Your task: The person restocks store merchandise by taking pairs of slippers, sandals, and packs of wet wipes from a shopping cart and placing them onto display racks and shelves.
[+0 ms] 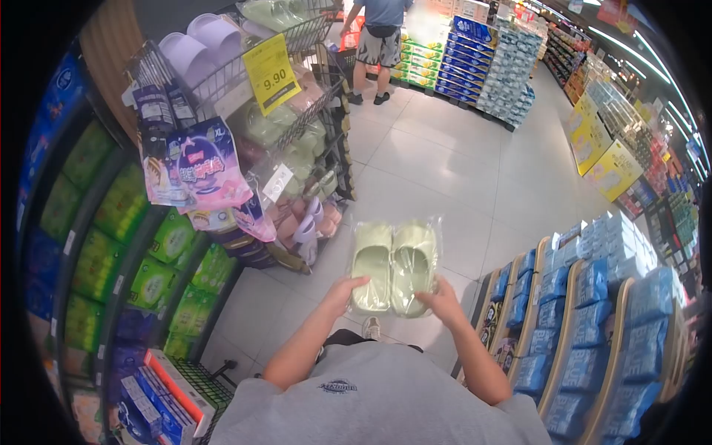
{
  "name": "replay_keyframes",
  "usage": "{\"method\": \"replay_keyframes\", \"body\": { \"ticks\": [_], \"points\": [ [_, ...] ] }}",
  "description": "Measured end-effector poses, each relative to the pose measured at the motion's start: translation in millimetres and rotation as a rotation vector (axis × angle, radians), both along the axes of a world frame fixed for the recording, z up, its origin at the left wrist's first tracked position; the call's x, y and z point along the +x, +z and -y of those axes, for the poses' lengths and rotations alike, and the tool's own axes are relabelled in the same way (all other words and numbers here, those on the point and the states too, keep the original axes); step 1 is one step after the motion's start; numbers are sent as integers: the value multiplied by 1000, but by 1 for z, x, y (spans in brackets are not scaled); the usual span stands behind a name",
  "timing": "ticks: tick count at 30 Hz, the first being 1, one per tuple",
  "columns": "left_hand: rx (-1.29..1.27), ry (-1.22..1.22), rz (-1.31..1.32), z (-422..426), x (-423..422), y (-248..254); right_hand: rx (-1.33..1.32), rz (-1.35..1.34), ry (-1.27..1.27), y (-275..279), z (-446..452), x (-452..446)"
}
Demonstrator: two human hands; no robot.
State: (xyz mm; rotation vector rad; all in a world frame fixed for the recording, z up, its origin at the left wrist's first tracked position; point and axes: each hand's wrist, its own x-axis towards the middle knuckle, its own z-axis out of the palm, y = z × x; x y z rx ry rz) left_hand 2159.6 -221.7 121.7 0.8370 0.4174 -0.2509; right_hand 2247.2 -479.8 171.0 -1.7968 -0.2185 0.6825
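A pair of pale green slippers [372, 276] in a clear plastic bag is held out in front of my body, above the tiled floor. My left hand [345, 294] grips the bag's lower left edge, thumb on top. On the lower right edge, my right hand [440, 298] has its thumb over the bag and its fingers beneath. Both slippers lie side by side with their toe ends away from me. To the left stands a wire rack [300, 126] of more slippers, with lilac slippers [199, 46] in the top basket.
A yellow price sign [271, 74] reading 9.90 hangs on the rack, near pink and purple packs [204, 165]. Shelves of blue packs [591, 326] rise at right. A cart [211, 393] with boxes is lower left. Another person [380, 44] stands far ahead beside stacked goods.
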Motion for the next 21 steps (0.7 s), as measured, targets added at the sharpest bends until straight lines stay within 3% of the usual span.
{"method": "replay_keyframes", "body": {
  "ticks": [2, 9, 13, 21],
  "points": [
    [119, 66, 112, -5, 50, 27, 250, 82, -95, 16, -10, 45],
    [399, 175, 191, -53, 134, 49, 311, -61, -194, -1, -68, 142],
    [562, 316, 94, -100, 163, 49, 303, -49, -20, -2, -131, 208],
    [809, 731, 149, -198, 291, 101, 417, 107, 315, 48, -287, 402]
  ]
}}
